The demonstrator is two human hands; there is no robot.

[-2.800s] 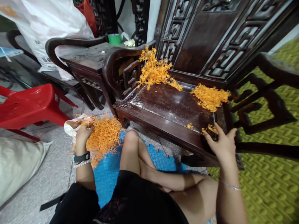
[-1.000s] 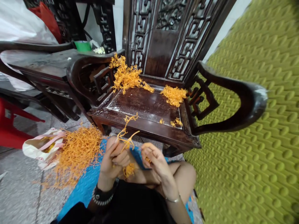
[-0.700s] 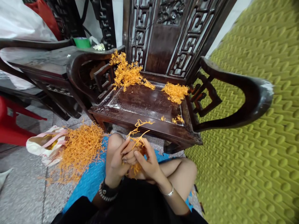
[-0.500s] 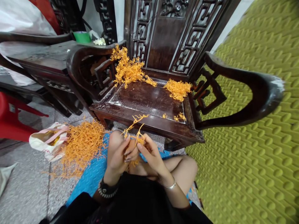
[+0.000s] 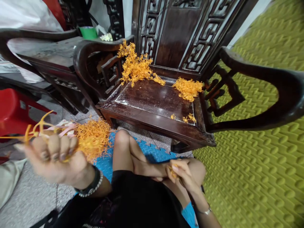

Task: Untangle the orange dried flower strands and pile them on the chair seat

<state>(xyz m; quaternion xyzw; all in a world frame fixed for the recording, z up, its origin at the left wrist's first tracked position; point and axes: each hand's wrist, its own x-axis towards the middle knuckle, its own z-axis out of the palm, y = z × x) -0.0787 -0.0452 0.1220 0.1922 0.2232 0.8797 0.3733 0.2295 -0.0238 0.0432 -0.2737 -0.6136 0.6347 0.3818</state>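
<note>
Raised at the left, my left hand (image 5: 57,155) is closed around a thin, branching orange plastic sprue (image 5: 42,123) that sticks up above the fingers. Low over my crossed legs, my right hand (image 5: 181,174) is curled around small orange plastic pieces (image 5: 175,167), partly hidden by the fingers. Behind my left hand, a tangled heap of orange sprues (image 5: 95,136) lies on the floor and the blue mat. On the dark wooden chair (image 5: 147,101) sit a large orange cluster (image 5: 136,68), a smaller pile of orange pieces (image 5: 187,88) and several loose bits (image 5: 190,118) near the front edge.
A blue foam mat (image 5: 152,152) lies under my legs. At the right is a yellow-green textured mat (image 5: 249,177). A red stool (image 5: 10,107) and a whitish cloth (image 5: 9,177) are at the left. Green tape (image 5: 88,32) rests on the side table (image 5: 52,53).
My hands have come apart from in front of my knees. The left swung far left with the sprue, and the right went down to the right with small orange pieces. The view shifted slightly.
</note>
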